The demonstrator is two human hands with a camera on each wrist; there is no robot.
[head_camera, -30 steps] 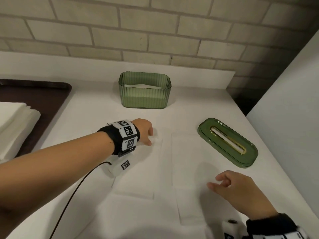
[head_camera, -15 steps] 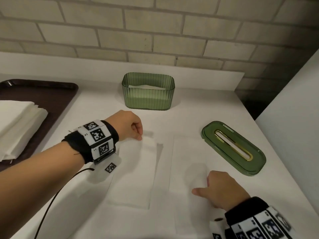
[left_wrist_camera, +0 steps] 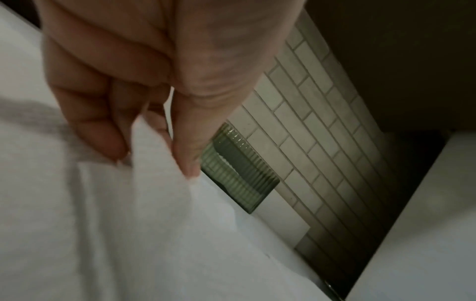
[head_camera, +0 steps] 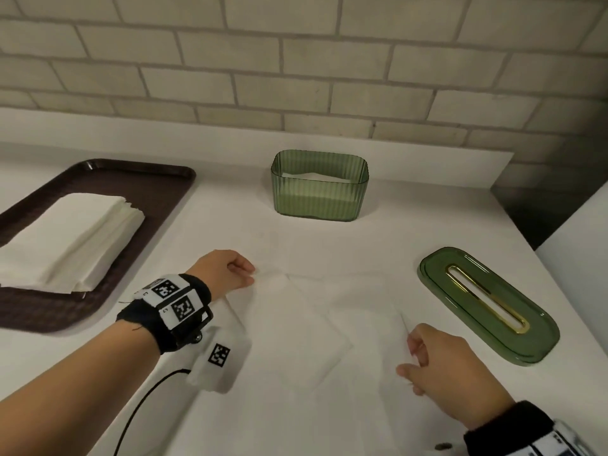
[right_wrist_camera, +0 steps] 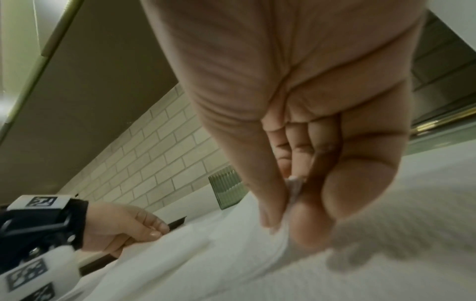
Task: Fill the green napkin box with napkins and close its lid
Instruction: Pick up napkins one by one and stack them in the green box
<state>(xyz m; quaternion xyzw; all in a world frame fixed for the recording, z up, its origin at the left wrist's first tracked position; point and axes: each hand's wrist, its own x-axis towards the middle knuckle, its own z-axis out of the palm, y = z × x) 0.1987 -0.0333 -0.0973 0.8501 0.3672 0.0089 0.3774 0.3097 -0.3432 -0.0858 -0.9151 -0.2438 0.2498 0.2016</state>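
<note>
The green napkin box (head_camera: pixel 318 187) looks like translucent plastic, its walls finely ribbed and glossy. Its lid (head_camera: pixel 488 305) is the same green plastic — smooth, shiny, with a gold metallic rim round the slot. The napkin (head_camera: pixel 316 324) pinched between the hands is thin white paper, matt and softly creased; the stack of napkins (head_camera: pixel 65 245) looks alike. Beneath that stack, the tray (head_camera: pixel 141 179) is dark brown, seemingly plastic, with a finely textured floor. The counter (head_camera: pixel 411 232) is smooth matt white — the wall (head_camera: pixel 296 60) matt pale brick.
</note>
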